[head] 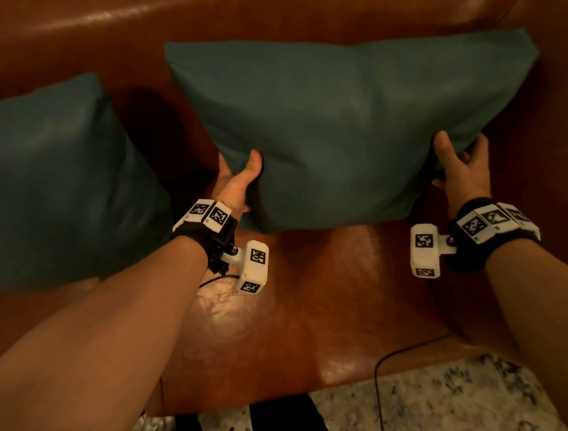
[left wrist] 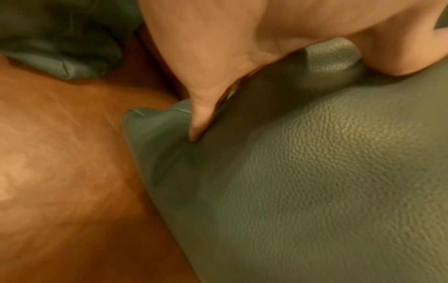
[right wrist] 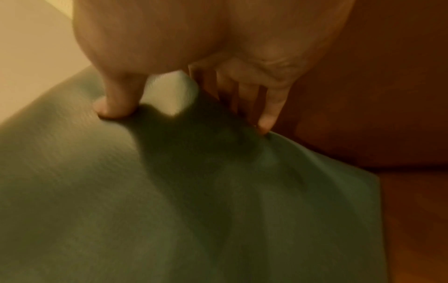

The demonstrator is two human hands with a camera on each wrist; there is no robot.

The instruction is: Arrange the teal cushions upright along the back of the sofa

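Note:
A large teal cushion point(head: 343, 131) point(left wrist: 303, 181) point(right wrist: 150, 191) is held up over the brown leather sofa seat point(head: 302, 305), tilted, its top toward the sofa back point(head: 128, 16). My left hand point(head: 239, 178) point(left wrist: 218, 67) grips its lower left edge, thumb on the front and fingers behind. On the lower right edge my right hand point(head: 460, 164) point(right wrist: 194, 76) grips the same way, thumb in front. A second teal cushion point(head: 50, 183) point(left wrist: 60, 38) stands leaning at the left of the sofa, beside my left forearm.
The sofa's right arm point(head: 558, 169) rises close beside the held cushion. A patterned rug point(head: 447, 415) lies in front of the sofa, with a black cable point(head: 378, 386) trailing across the seat edge and rug. My dark-clothed legs point(head: 286, 426) stand at the seat's front edge.

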